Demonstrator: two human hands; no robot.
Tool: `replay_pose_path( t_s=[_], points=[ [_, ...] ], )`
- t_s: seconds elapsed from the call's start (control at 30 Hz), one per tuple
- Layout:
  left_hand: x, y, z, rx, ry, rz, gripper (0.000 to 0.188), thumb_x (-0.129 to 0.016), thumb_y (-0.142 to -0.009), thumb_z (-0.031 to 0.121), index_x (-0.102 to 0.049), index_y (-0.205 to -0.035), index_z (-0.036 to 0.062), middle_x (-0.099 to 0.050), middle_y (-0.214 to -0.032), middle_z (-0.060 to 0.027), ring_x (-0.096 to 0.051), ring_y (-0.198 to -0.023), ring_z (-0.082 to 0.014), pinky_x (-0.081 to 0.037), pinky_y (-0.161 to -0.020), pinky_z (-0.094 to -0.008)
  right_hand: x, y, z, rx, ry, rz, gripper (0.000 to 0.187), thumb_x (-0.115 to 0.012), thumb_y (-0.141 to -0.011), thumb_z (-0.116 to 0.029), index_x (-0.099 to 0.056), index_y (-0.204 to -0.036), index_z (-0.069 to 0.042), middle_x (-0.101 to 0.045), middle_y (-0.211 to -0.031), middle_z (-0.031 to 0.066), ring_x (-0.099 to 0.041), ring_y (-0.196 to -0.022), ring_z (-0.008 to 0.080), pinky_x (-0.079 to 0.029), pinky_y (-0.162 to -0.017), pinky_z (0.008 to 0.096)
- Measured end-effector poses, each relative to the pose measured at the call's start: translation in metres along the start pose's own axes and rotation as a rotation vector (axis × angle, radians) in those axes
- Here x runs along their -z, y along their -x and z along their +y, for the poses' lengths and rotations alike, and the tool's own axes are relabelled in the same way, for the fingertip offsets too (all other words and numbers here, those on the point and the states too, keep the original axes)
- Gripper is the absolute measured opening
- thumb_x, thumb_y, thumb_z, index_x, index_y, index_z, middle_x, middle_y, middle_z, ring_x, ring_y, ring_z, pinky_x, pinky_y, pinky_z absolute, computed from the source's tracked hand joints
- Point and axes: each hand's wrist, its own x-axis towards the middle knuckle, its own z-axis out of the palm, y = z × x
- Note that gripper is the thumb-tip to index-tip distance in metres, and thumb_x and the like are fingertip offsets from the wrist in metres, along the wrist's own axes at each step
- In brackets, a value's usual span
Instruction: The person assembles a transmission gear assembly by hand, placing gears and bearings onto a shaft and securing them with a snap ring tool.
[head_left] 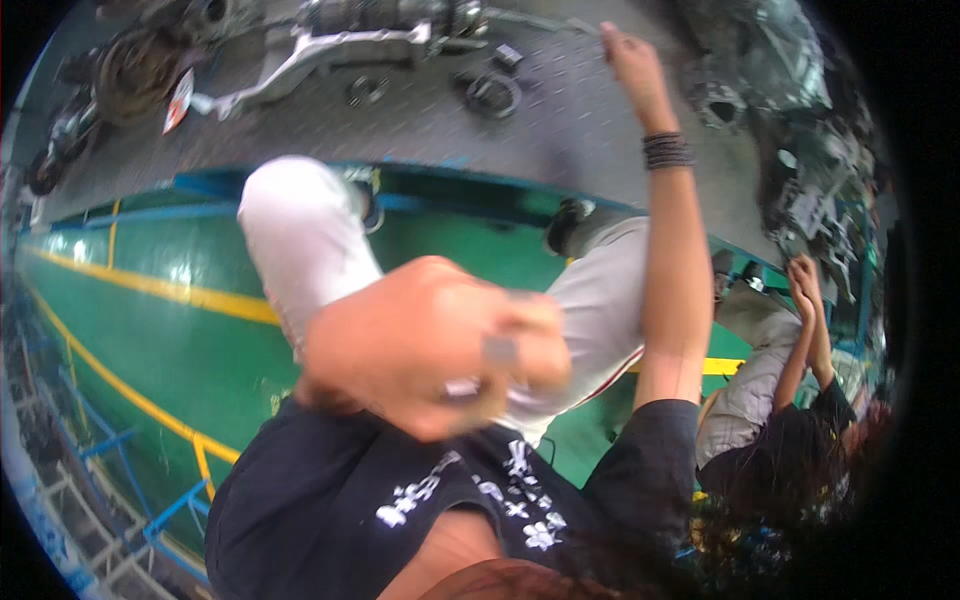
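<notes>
My left hand (430, 340) is raised close in front of my chest, its fingers curled in and blurred by motion. Grey and whitish patches show at its fingers, but I cannot make out what they are. Stretched forward over the metal workbench (420, 140), my right hand (635, 70) has its fingers drawn together, and whatever may be in them is hidden. A dark wristband (668, 150) circles that wrist. Left of the right hand, a metal ring (493, 95) and a small dark block (508, 56) lie on the textured bench top, with smaller ring-shaped pieces (367, 92) beyond them.
A long silvery cast-metal part (320, 50) and a worn round assembly (140, 75) stand at the far left, near an orange-and-white packet (178, 102). Metal castings (800, 190) crowd the right side. A co-worker's hands (805, 285) are at the right edge. Blue railings (180, 510) stand lower left.
</notes>
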Motion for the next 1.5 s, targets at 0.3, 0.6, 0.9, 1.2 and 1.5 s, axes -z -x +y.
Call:
replay_pose_path(
  t_s=[0.3, 0.6, 0.9, 1.2, 1.5],
  points=[
    [0.129, -0.038, -0.075, 0.507, -0.448, 0.292, 0.04, -0.065, -0.104, 0.01, -0.058, -0.142, 0.0037, -0.071, -0.125, -0.0102, -0.068, -0.116, -0.0183, -0.062, -0.085, -0.0344, -0.012, 0.036, -0.062, 0.098, -0.023, -0.177, 0.056, -0.063, -0.108, -0.049, -0.075, -0.098, 0.005, -0.068, -0.079, 0.0226, -0.062, -0.073, 0.0277, -0.054, -0.075, 0.0411],
    [0.141, -0.064, -0.19, 0.544, -0.419, -0.057, 0.05, -0.068, -0.108, 0.034, -0.062, -0.147, 0.0039, -0.074, -0.117, -0.0145, -0.07, -0.106, -0.0214, -0.055, -0.097, -0.0378, -0.032, 0.037, -0.077, 0.128, -0.25, -0.399, 0.043, -0.055, -0.115, -0.04, -0.06, -0.091, -0.004, -0.052, -0.079, -0.0038, -0.046, -0.076, 0.0086, -0.042, -0.07, 0.0281],
    [0.166, -0.046, -0.22, 0.658, 0.1, 0.142, 0.05, -0.07, -0.108, 0.036, -0.064, -0.146, 0.0034, -0.069, -0.107, -0.004, -0.065, -0.093, -0.012, -0.057, -0.087, -0.0302, -0.058, 0.039, -0.076, 0.118, -0.234, -0.333, 0.036, -0.06, -0.114, -0.035, -0.061, -0.096, -0.004, -0.054, -0.08, -0.002, -0.048, -0.077, 0.0087, -0.043, -0.07, 0.028],
    [0.148, -0.03, -0.23, 0.691, -0.1, 0.115, 0.047, -0.073, -0.105, 0.03, -0.065, -0.137, -0.0034, -0.076, -0.105, -0.0107, -0.069, -0.085, -0.014, -0.059, -0.081, -0.0317, -0.062, 0.033, -0.07, 0.102, -0.05, -0.301, 0.036, -0.071, -0.107, -0.036, -0.069, -0.103, 0.0, -0.065, -0.077, 0.0084, -0.057, -0.072, 0.0144, -0.049, -0.068, 0.0345],
    [0.136, -0.036, -0.237, 0.594, -0.516, -0.101, 0.037, -0.069, -0.107, 0.035, -0.068, -0.121, 0.0009, -0.076, -0.099, -0.0148, -0.072, -0.083, -0.0264, -0.056, -0.077, -0.0394, -0.06, 0.038, -0.07, 0.136, -0.22, -0.265, 0.024, -0.076, -0.104, -0.023, -0.071, -0.113, -0.001, -0.067, -0.081, -0.0001, -0.061, -0.075, 0.0067, -0.048, -0.067, 0.0246]
  ],
)
